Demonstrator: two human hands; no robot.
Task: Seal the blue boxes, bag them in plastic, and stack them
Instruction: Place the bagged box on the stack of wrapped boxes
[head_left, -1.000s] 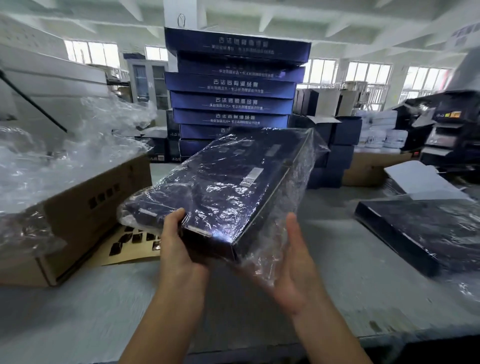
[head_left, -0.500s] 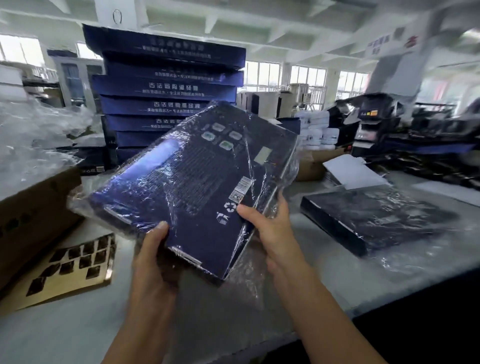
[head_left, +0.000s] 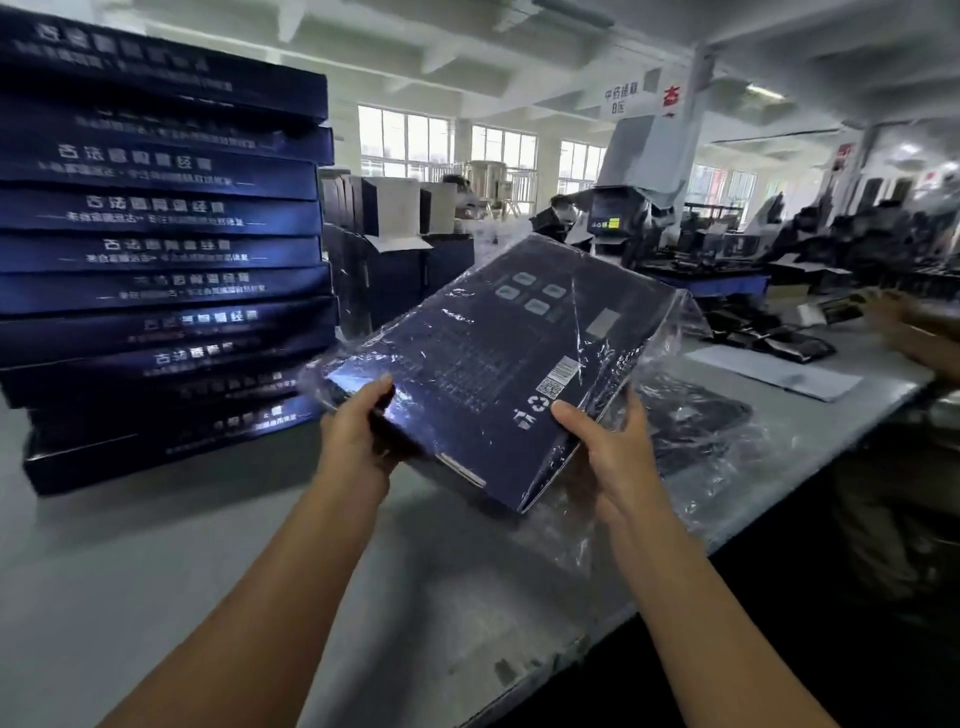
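I hold a flat blue box (head_left: 483, 364) wrapped in a clear plastic bag, tilted up above the grey table (head_left: 156, 571). Its printed underside with a QR code faces me. My left hand (head_left: 358, 436) grips the box's near left corner, thumb on top. My right hand (head_left: 608, 447) grips the near right corner, thumb on the face and fingers underneath. Loose bag plastic (head_left: 675, 332) hangs off the right side. A tall stack of blue boxes (head_left: 161, 260) stands at the left. Another bagged box (head_left: 685, 421) lies flat on the table behind my right hand.
Dark open cartons (head_left: 395, 244) stand behind the stack. A white sheet (head_left: 774, 369) lies on the table at the right. Another person's hands (head_left: 904, 327) work at the far right. The table's front edge runs diagonally at the lower right, with a machine (head_left: 623, 218) beyond.
My view has swung right, so the stack now fills the left. The bagged box was tilted up with its underside facing me, and my right thumb moved onto its face.
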